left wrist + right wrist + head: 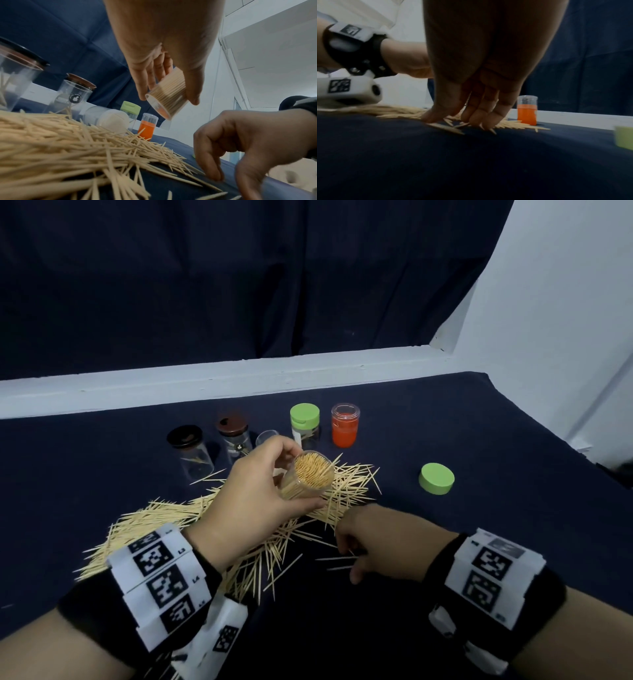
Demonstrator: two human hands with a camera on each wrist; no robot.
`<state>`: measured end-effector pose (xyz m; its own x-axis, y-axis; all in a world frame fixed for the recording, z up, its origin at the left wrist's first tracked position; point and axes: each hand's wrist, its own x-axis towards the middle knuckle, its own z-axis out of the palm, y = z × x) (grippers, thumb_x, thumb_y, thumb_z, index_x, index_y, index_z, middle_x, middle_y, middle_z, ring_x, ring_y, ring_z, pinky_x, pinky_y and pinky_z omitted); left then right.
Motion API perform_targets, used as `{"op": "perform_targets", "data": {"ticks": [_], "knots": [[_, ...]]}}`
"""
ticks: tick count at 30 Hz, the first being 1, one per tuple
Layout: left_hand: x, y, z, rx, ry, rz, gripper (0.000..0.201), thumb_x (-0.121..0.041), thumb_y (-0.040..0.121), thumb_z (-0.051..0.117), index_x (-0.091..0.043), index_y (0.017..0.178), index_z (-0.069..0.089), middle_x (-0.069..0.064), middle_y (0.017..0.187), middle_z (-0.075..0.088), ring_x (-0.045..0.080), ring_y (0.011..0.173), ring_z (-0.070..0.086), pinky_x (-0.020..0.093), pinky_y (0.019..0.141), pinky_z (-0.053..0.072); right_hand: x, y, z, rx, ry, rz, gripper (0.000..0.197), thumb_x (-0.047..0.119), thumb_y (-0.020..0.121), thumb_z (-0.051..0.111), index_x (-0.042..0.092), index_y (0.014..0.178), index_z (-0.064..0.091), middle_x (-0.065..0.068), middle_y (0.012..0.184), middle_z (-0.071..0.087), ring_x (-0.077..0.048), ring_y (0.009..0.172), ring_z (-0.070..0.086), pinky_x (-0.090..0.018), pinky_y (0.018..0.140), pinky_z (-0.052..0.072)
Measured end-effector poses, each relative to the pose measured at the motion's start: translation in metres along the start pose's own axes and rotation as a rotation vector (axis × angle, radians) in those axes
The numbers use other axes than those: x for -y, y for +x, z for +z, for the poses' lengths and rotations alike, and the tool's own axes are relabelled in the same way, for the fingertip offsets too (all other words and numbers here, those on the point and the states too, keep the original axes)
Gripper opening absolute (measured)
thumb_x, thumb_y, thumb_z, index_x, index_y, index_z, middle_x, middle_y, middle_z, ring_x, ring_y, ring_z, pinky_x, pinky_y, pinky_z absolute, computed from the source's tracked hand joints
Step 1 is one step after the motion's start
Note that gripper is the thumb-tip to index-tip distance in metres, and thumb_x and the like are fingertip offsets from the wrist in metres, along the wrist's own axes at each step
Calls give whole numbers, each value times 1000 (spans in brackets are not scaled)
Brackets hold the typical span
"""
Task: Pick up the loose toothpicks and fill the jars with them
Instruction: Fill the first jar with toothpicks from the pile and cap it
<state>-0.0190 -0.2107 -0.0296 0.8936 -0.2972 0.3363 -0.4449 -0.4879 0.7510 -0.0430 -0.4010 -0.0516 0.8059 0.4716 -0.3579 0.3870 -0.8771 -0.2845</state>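
Black-lidded jar (190, 451): stood at the left end of the row near the far edge of the desk (479, 542); clear wall, a few toothpicks inside.
Brown-lidded jar (234, 436): stood just right of the black-lidded jar, lid on.
Loose toothpicks (164, 518): lay in a wide heap across the middle of the desk, from the near left up toward the jar row; a few strays lay apart on the cloth at the heap's near right side.
Lying jar (106, 119): clear, on its side behind the heap, mostly hidden by the left hand in the head view.
Left hand (253, 501): raised above the heap, fingers and thumb wrapped round the held jar.
Held jar (310, 475): clear, lidless, tilted with its mouth toward the camera, packed tight with toothpicks.
Green-lidded jar (305, 424): upright in the far row, lid closed.
Orange jar (345, 429): upright just right of the green-lidded jar, clear top.
Right hand (380, 542): lowered onto the cloth at the heap's near right side; fingertips (476, 119) curled down against the stray toothpicks, thumb pressed beside them; whether any were lifted could not be determined.
Green lid (436, 478): lay alone toward the right edge, well apart from the jars.
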Motion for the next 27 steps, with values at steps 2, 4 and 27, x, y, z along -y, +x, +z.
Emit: {"op": "perform_targets", "data": {"ticks": [2, 4, 27], "knots": [[1, -3, -5, -8, -5, -2, 51, -28, 56, 90, -32, 91, 53, -24, 92, 59, -7, 91, 56, 17, 80, 50, 2, 6, 1, 58, -23, 29, 24, 26, 77, 74, 21, 98, 63, 3, 103, 56, -19, 95, 56, -36, 78, 50], [3, -6, -10, -17, 8, 4, 51, -29, 56, 90, -32, 91, 52, -27, 98, 56, -6, 91, 56, 21, 79, 51, 2, 10, 1, 64, -33, 24, 14, 22, 81, 70, 19, 94, 66, -1, 102, 62, -20, 94, 58, -37, 80, 51], [21, -22, -52, -162, 39, -67, 55, -32, 55, 89, -31, 97, 54, -15, 96, 63, 1, 92, 61, 32, 83, 54, 23, 60, -18, -178, -161, 97, 25, 26, 89, 59, 15, 110, 55, -4, 118, 54, -22, 107, 55, -29, 83, 43]]}}
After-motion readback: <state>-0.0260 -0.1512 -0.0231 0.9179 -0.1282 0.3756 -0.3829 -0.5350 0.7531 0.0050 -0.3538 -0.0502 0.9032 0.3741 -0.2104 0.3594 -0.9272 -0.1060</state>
